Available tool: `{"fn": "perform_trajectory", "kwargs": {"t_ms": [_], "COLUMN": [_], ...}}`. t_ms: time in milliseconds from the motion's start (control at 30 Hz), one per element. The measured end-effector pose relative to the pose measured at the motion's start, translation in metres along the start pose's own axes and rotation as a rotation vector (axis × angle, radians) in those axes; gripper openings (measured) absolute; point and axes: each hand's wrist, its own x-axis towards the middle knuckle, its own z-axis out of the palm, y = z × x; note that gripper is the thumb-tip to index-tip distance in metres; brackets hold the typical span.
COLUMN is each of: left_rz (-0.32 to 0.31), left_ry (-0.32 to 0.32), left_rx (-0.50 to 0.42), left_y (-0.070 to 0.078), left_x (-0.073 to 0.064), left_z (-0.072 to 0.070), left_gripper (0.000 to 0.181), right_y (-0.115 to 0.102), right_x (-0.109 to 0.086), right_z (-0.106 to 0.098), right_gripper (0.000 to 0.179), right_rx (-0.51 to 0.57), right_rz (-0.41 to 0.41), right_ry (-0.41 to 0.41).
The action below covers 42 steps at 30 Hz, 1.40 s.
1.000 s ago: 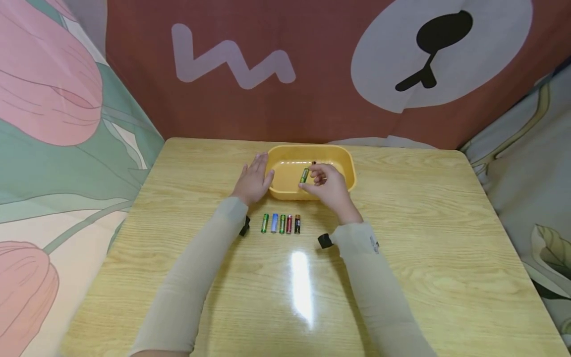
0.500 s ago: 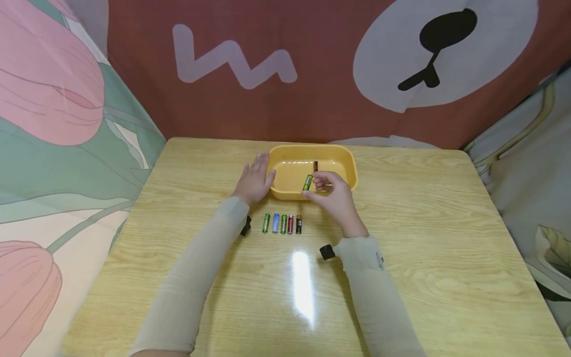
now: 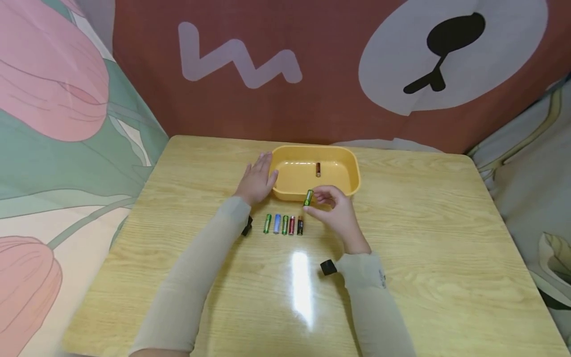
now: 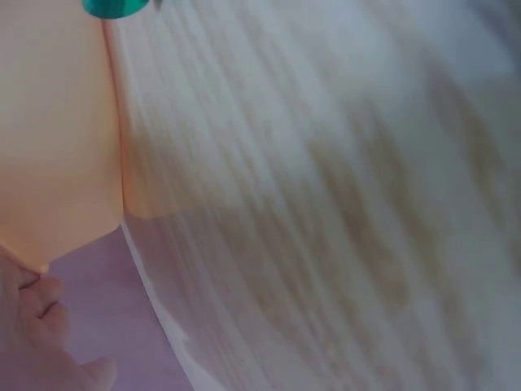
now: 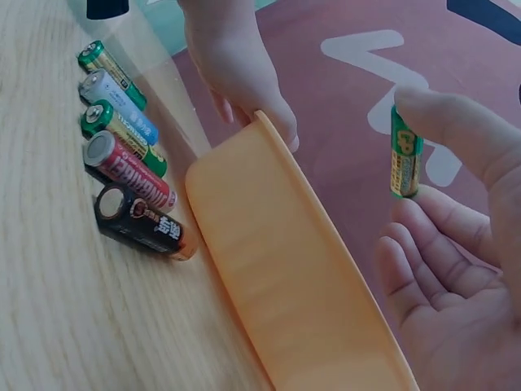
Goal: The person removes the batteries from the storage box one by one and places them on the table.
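Observation:
My right hand (image 3: 333, 209) pinches a green battery (image 5: 406, 155) between its thumb and fingers, above the table by the near rim of the yellow basin (image 3: 294, 196). The other fingers are curled behind it. My left hand (image 3: 255, 182) holds the basin's left end, its thumb over the rim and its fingers along the outside. Inside the basin lies one reddish-brown battery (image 3: 318, 169). In front of it several batteries lie in a row: a green one (image 3: 267, 223), a blue one (image 3: 277, 224), another green one (image 3: 285, 225), a red one (image 3: 292, 225) and a black one (image 3: 300, 225).
The wood-grain table (image 3: 424, 238) extends around the basin. A brown cloth with a printed figure (image 3: 312, 114) hangs behind its far edge, and patterned curtains (image 3: 58, 188) stand at both sides. Black wrist cameras (image 3: 328, 267) are strapped on both sleeves.
My right hand has drawn the green battery out of the basin and back toward me, over the near rim. The reddish-brown battery inside is now uncovered. My left hand stays at the rim.

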Motion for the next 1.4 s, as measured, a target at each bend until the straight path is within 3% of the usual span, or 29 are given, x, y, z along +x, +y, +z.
{"fn": "perform_trajectory", "kwargs": {"t_ms": [300, 767, 1400], "left_rz": [0.006, 0.004, -0.01], "left_ry": [0.016, 0.031, 0.016], "left_rx": [-0.002, 0.011, -0.006], "left_y": [-0.002, -0.001, 0.001], "left_x": [-0.002, 0.0, 0.0], "left_z": [0.003, 0.002, 0.005], "left_gripper": [0.067, 0.068, 0.066], "right_y": [0.006, 0.023, 0.062], "right_x": [-0.007, -0.013, -0.011], "right_z": [-0.002, -0.008, -0.011], "right_gripper": [0.05, 0.049, 0.052], "right_rx": [-0.033, -0.177, -0.081], "right_rz": [0.015, 0.058, 0.129], "right_ry": [-0.064, -0.157, -0.209]}}
